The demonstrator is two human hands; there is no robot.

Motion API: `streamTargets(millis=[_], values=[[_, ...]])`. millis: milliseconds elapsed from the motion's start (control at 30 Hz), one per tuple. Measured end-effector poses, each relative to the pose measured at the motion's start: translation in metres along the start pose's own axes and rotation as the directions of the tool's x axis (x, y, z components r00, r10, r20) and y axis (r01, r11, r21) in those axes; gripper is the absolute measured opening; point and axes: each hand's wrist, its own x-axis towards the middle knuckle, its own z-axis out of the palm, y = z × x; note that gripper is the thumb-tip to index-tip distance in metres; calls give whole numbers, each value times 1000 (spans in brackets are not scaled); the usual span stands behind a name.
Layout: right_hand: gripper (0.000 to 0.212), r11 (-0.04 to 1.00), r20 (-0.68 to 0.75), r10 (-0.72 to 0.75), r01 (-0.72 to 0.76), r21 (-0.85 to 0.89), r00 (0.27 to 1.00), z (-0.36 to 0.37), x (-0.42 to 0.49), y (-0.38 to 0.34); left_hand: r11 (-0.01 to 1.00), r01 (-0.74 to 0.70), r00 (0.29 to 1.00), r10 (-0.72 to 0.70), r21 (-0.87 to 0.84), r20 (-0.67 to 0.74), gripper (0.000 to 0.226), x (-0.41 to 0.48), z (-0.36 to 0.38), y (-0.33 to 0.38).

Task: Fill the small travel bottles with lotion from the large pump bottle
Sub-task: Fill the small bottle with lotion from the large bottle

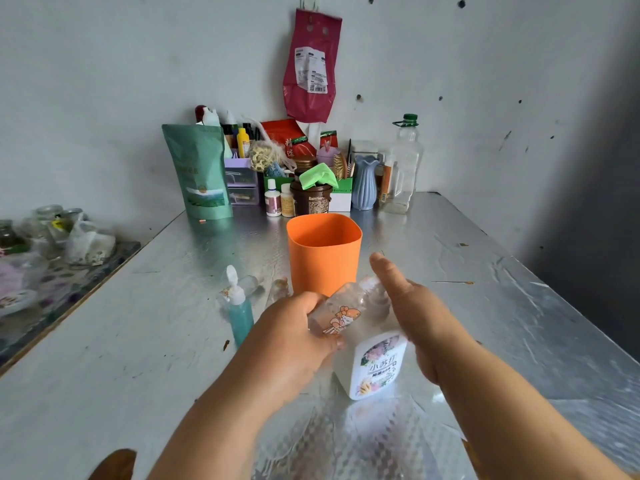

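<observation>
Head view: 1 foil-covered table seen from above, with 2 hands at its near middle. The left hand grips 1 clear travel bottle, tilted, its neck pointing toward the right hand. The right hand sits over the top of 1 large white lotion bottle; its thumb is straight, and I cannot tell how its other fingers lie.

Just behind stands 1 orange cup. To its left lie 2 more clear small bottles, and 1 teal bottle stands upright.

The table's left and right edges run diagonally back to the wall, where 1 green pouch and jars crowd together. Wide foil surface lies on both sides of the hands.
</observation>
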Motion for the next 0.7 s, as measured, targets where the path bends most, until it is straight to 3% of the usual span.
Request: streamTargets(millis=[233, 367, 433, 700], values=[[61, 999, -68, -29, 28, -21, 997, 1, 1, 7, 1000, 0, 1000, 0, 8, -14, 29, 0, 3, -4], [69, 999, -79, -25, 21, -41, 997, 6, 6, 14, 999, 20, 999, -19, 45, -28, 25, 0, 5, -4], [75, 999, -64, -21, 18, -33, 998, 6, 6, 14, 998, 22, 999, -21, 51, -29, 25, -1, 4, -2], [65, 1000, 37, -4, 3, 13, 999, 1, -1, 1, 998, 22, 999, -21, 60, -31, 25, -5, -1, 6]])
